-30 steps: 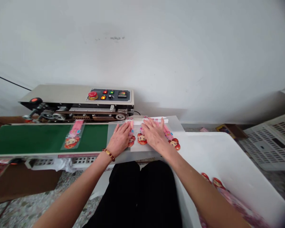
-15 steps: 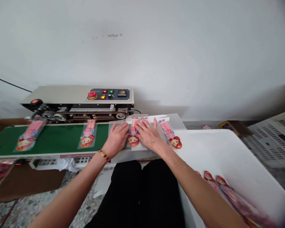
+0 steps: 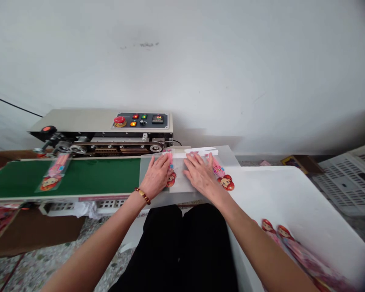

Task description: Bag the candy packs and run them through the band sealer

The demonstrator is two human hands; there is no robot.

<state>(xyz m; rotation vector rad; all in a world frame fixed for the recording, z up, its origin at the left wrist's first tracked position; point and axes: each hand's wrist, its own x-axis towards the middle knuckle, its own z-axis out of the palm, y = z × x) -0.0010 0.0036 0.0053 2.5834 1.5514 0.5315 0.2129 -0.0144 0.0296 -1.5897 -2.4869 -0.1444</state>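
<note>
- Behind the green belt (image 3: 103,176), the pale wall (image 3: 219,73) fills most of your view.
- Off the right end of the belt, the white desk (image 3: 261,190) spreads out, with a heap of pink packets (image 3: 298,247) on its near part.
- Along the back edge of the belt stands the machine (image 3: 82,119), its panel lamps and display lit.
- Well to the right of the belt, beyond the desk, you have a white slatted crate (image 3: 337,192).
- Below the left part of the belt sits an open cardboard box (image 3: 48,233).
- At the right end of the belt lies a translucent sheet (image 3: 228,156); both your hands are over it.
- Your left hand (image 3: 155,175), nearer the belt, is palm down and open, its fingers partly covering a doll-headed packet (image 3: 170,178); you are not closed around it.
- Your right hand (image 3: 201,173), farther from the belt, is also flat with fingers spread, with no grip to be seen; what lies under the palm you cannot tell.
- Just right of that hand, farther from the belt, rests another packet (image 3: 225,181), head toward you.
- On the belt's left part, a packet in a clear sleeve (image 3: 52,176) lies slanted.
- Right of the belt, beyond your right fingertips, are white strips (image 3: 204,151).
</note>
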